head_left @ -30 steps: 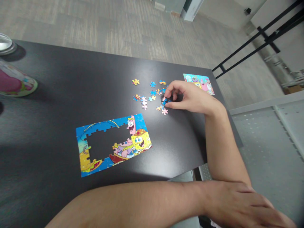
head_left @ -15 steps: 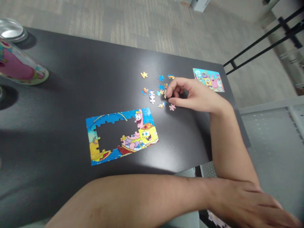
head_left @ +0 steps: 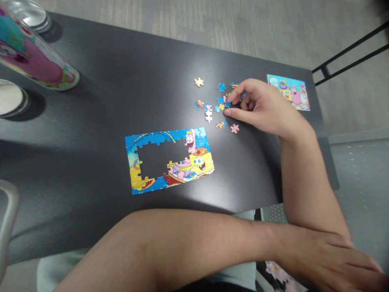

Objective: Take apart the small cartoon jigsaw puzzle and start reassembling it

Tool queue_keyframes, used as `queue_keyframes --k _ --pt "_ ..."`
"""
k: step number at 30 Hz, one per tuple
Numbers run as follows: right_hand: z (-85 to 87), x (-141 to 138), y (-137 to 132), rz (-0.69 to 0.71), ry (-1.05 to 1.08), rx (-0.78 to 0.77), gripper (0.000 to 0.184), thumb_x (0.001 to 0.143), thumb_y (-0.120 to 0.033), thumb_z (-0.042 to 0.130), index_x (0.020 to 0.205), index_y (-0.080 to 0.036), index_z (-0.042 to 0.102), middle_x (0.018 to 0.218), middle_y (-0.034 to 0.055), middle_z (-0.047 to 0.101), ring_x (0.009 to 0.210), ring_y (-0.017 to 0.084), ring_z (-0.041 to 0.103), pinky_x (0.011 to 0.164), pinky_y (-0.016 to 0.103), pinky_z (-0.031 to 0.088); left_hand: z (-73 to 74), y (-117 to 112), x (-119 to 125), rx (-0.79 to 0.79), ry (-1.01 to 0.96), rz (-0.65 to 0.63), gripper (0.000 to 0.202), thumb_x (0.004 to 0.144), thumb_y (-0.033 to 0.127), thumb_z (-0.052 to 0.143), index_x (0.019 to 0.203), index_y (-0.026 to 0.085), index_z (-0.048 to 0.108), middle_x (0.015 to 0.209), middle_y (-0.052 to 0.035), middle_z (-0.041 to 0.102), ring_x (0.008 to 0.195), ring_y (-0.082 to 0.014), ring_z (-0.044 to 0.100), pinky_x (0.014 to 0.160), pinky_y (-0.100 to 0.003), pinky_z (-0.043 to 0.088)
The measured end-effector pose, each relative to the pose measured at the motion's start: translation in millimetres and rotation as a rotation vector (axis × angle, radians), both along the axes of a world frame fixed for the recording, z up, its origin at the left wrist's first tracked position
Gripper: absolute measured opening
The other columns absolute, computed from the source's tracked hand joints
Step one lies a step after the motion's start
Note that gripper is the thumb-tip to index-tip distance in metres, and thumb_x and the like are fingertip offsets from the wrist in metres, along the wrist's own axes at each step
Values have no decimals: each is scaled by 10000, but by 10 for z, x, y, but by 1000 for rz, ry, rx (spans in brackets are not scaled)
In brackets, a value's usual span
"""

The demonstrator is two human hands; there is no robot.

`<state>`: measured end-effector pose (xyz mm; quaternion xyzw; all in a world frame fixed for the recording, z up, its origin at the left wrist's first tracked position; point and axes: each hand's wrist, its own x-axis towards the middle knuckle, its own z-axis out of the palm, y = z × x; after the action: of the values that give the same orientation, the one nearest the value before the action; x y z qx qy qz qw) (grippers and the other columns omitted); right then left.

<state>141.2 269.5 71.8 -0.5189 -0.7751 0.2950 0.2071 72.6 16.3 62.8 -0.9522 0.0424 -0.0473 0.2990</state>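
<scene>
My right hand point(head_left: 253, 105) is over a loose cluster of jigsaw pieces point(head_left: 221, 106), thumb and forefinger apart, the forefinger tip at a blue piece. Some pieces are hidden behind its fingers. A pink piece point(head_left: 235, 128) lies just below the thumb, and a yellow piece point(head_left: 199, 82) sits apart to the upper left. Nearer to me is a partly assembled cartoon puzzle point(head_left: 142, 188), its border joined around a gap in the middle. My left forearm crosses the bottom of the view; my left hand point(head_left: 331, 259) rests by my right elbow, fingers extended, tips blurred, holding nothing visible.
A small picture card point(head_left: 299, 95) lies near the table's right end. At the upper left are a printed cylindrical tin point(head_left: 39, 61), a round metal lid point(head_left: 33, 16) and another round white-topped object point(head_left: 12, 99). A black metal rail point(head_left: 349, 61) stands beyond the dark table point(head_left: 106, 93).
The view has shifted, bringing more of the left side in. My right thumb and forefinger have parted more over the pieces. My left hand stays by the right elbow.
</scene>
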Motion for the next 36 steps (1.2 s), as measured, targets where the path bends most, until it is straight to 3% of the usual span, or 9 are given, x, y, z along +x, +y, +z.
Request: queue_keyframes --k 5,8,10,12,14,20,31,33,36 --pt "38 5 -22 -24 -34 -12 414 1007 -612 1080 1167 -312 843 1127 86 806 931 317 753 842 525 658 -4 -18 -8 -400 -249 -130 1020 1068 290 70 1835 943 233 1657 24 449 1062 -402 -254 779 -418 -47" --pt "80 36 -6 -66 -41 30 382 1028 -593 1042 1165 -308 827 1060 76 797 935 322 761 862 523 663 -89 -42 85 -459 -261 -185 1061 1079 218 62 1882 878 278 1825 170 549 829 -433 60 720 -438 -147" --pt "90 70 22 -134 -39 95 338 1051 -557 999 1179 -296 826 1051 80 800 905 309 743 858 516 647 -100 -2 57 -518 -259 -202 1074 1092 152 70 1897 825 301 1963 363 499 1071 -202 679 655 -496 -218" --pt "76 113 59 -195 -37 155 290 1059 -506 959 1197 -288 828 1089 88 808 864 288 709 855 512 628 -72 81 -41 -531 -279 -229 1080 1101 111 79 1896 781 372 1999 430 426 1604 117 635 618 -559 -293" --pt "42 161 102 -225 -41 196 255 1051 -463 933 1201 -286 827 1131 91 808 839 268 673 866 511 616 -30 175 -156 -518 -329 -239 1068 1115 101 104 1864 771 465 1979 417 462 1715 193 519 620 -598 -358" --pt "-21 272 179 -229 -65 236 224 1078 -477 905 1202 -301 846 1115 75 774 882 273 648 934 515 627 -28 264 -265 -529 -443 -254 1005 1144 131 184 1801 799 549 1925 388 564 1589 170 659 707 -650 -398" --pt "94 -58 37 77 -73 80 283 1030 -496 1064 1220 -339 925 1310 103 761 1275 400 721 1149 603 668 -190 63 -9 -599 -493 -305 908 1142 216 285 1782 778 600 1914 331 614 1573 120 695 734 -624 -430" --pt "108 5 48 92 -62 72 256 1020 -500 1060 1137 -333 906 1278 102 765 1276 400 722 1164 605 659 -259 -19 83 -619 -523 -260 797 1085 349 465 1700 804 689 1821 222 724 1411 5 805 700 -509 -411" --pt "127 191 85 29 -50 119 230 1020 -485 1011 1109 -321 877 1228 93 771 1114 349 712 1100 575 646 -352 -65 160 -612 -448 72 605 831 512 688 1338 752 915 1425 -42 807 824 -193 779 460 -262 -188"
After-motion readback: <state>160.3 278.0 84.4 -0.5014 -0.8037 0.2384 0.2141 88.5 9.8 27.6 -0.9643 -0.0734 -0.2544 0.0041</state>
